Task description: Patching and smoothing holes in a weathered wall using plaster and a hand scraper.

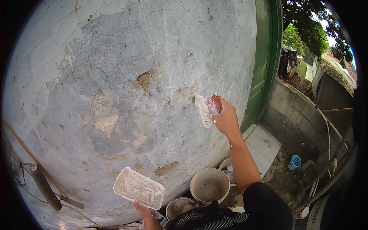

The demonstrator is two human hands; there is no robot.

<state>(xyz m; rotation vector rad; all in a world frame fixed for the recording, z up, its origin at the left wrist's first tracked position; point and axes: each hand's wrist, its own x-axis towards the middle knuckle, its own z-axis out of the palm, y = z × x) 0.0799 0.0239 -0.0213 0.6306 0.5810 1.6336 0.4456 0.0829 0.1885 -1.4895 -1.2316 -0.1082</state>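
Note:
My right hand (225, 117) is closed round the red handle of a putty knife (217, 103), its blade mostly hidden under whitish filler. The knife is at the cracked grey wall (126, 50), where a pale patch of filler (202, 111) shows beside the blade. Low at the left, my left hand (145, 211) grips the lower edge of a rectangular plastic tub (140, 188) smeared inside with filler. More filler (106, 124) covers a spot on the wall to the left. Bare holes show in the plaster, one higher up (143, 81) and one lower down (167, 168).
Below the wall stand a large round bucket (210, 186) and a smaller one (180, 207). A green door (258, 57) borders the wall on the right. Beyond lie white tiles (262, 143), a blue plastic cup (294, 162) and a low block wall (295, 111). A paint roller (45, 188) is at the far left.

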